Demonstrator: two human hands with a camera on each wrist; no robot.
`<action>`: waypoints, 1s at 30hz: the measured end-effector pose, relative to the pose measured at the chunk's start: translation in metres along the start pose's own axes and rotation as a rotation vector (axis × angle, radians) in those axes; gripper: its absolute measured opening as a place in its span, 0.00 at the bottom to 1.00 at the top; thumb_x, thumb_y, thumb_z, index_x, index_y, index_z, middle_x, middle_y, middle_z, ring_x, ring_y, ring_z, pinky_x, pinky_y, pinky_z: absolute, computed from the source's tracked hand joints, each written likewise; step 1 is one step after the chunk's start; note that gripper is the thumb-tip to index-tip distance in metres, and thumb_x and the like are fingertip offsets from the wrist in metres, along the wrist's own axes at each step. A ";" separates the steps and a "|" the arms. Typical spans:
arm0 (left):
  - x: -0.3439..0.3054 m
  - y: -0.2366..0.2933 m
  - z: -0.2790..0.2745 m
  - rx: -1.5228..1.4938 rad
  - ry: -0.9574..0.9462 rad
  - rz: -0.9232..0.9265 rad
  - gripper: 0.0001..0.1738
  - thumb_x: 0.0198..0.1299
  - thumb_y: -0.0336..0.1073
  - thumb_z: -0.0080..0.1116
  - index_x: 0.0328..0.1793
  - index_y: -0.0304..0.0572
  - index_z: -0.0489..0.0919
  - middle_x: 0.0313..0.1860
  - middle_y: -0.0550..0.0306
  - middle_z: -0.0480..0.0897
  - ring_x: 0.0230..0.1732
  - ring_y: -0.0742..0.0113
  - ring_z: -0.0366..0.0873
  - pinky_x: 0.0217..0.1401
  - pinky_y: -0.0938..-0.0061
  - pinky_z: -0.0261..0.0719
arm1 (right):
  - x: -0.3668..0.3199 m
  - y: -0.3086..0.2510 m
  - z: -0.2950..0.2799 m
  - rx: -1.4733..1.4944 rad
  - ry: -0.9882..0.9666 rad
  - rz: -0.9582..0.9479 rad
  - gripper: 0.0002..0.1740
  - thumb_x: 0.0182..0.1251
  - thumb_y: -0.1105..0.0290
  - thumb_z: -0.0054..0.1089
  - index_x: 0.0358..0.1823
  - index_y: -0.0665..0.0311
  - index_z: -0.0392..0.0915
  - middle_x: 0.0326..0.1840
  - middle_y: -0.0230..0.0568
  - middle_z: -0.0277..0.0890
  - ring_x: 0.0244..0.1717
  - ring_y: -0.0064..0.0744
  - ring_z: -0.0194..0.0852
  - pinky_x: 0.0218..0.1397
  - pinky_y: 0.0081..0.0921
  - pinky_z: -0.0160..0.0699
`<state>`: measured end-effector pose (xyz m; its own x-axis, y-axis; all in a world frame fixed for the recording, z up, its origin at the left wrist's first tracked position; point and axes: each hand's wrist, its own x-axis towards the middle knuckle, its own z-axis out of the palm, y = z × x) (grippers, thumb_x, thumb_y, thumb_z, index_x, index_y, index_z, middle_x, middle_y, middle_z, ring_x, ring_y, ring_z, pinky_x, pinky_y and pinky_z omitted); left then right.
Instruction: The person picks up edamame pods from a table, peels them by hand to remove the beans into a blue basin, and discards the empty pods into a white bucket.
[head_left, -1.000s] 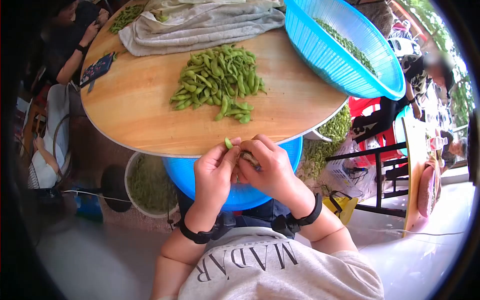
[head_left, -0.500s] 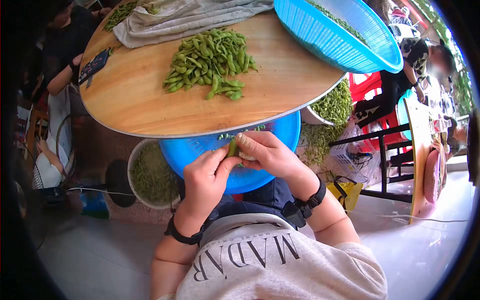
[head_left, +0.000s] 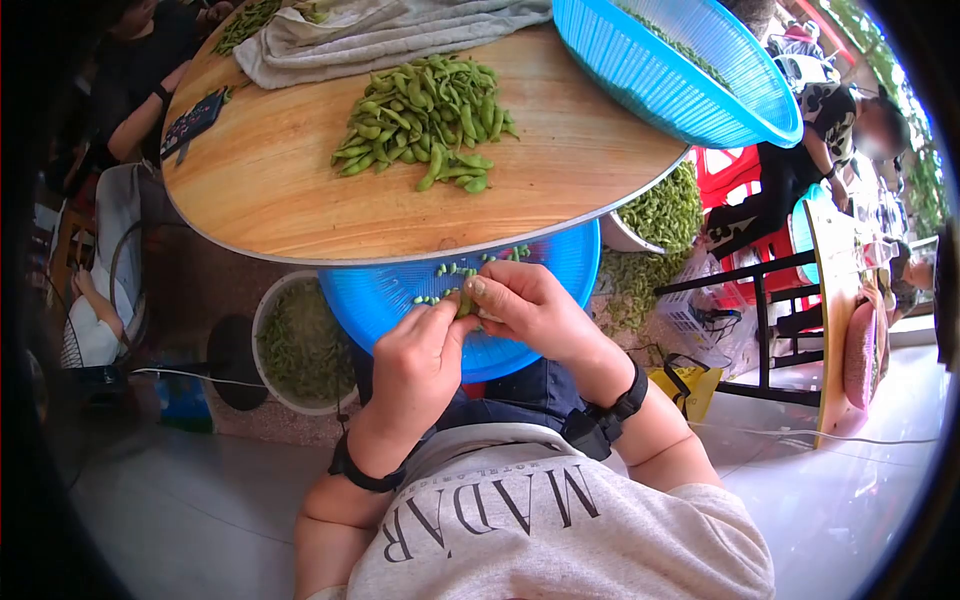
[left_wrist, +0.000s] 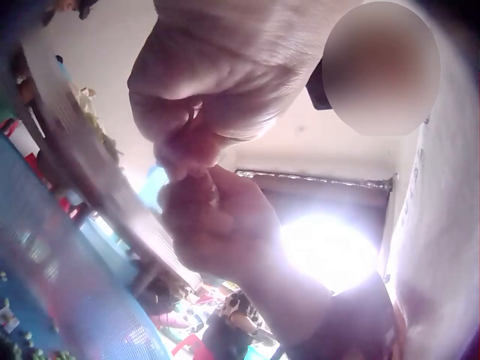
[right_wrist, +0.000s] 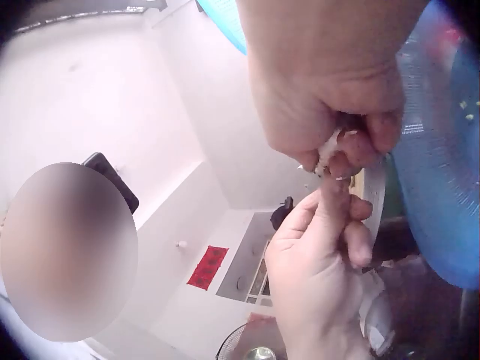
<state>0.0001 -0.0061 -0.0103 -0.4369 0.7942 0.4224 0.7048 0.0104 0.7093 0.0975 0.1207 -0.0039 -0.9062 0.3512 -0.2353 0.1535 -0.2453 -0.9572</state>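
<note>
In the head view, both hands meet over a blue basin [head_left: 350,300] with loose green beans [head_left: 450,269] in it. My left hand [head_left: 415,350] pinches a green pod [head_left: 465,305] between thumb and fingers. The right hand [head_left: 535,308] has its thumb and fingers on the pod's other side, fingers curled. Something pale [right_wrist: 327,154] shows at the right fingers in the right wrist view; I cannot tell what it is. The left wrist view has the fingertips of the left hand [left_wrist: 217,75] and right hand [left_wrist: 221,221] touching, hiding the pod.
A pile of green pods [head_left: 425,115] lies on the round wooden table [head_left: 260,200]. Around it are a grey cloth [head_left: 370,40], a blue basket [head_left: 670,90] and a phone [head_left: 195,125]. Buckets of greens [head_left: 305,340] and pods [head_left: 675,215] stand below. People sit on both sides.
The view has shifted, with the table higher in the picture and the hands clear of its edge. The pod tip that stuck up from my left hand now lies between both hands. More beans show in the basin.
</note>
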 end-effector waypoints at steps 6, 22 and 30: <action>-0.009 -0.001 0.007 -0.476 0.031 -0.430 0.07 0.58 0.29 0.56 0.40 0.32 0.79 0.23 0.54 0.79 0.13 0.73 0.71 0.15 0.83 0.66 | -0.001 0.011 0.006 0.044 0.050 -0.047 0.15 0.69 0.62 0.48 0.28 0.66 0.71 0.19 0.26 0.65 0.22 0.14 0.58 0.22 0.14 0.58; -0.004 -0.009 -0.001 -1.005 -0.118 -0.801 0.07 0.59 0.32 0.57 0.34 0.34 0.77 0.22 0.54 0.78 0.12 0.78 0.68 0.13 0.87 0.62 | 0.003 0.008 -0.006 -0.376 0.153 -0.324 0.16 0.53 0.64 0.68 0.34 0.68 0.75 0.20 0.35 0.69 0.24 0.20 0.64 0.27 0.21 0.66; -0.006 -0.011 -0.003 -1.068 -0.181 -0.850 0.06 0.57 0.29 0.58 0.31 0.33 0.76 0.19 0.54 0.76 0.09 0.81 0.63 0.09 0.89 0.55 | 0.004 0.021 -0.018 -0.202 -0.044 -0.225 0.14 0.52 0.65 0.68 0.32 0.67 0.76 0.22 0.35 0.70 0.27 0.19 0.66 0.28 0.22 0.67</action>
<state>-0.0066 -0.0125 -0.0194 -0.3772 0.8463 -0.3761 -0.5438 0.1263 0.8297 0.1039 0.1336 -0.0277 -0.9418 0.3361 -0.0100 0.0180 0.0205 -0.9996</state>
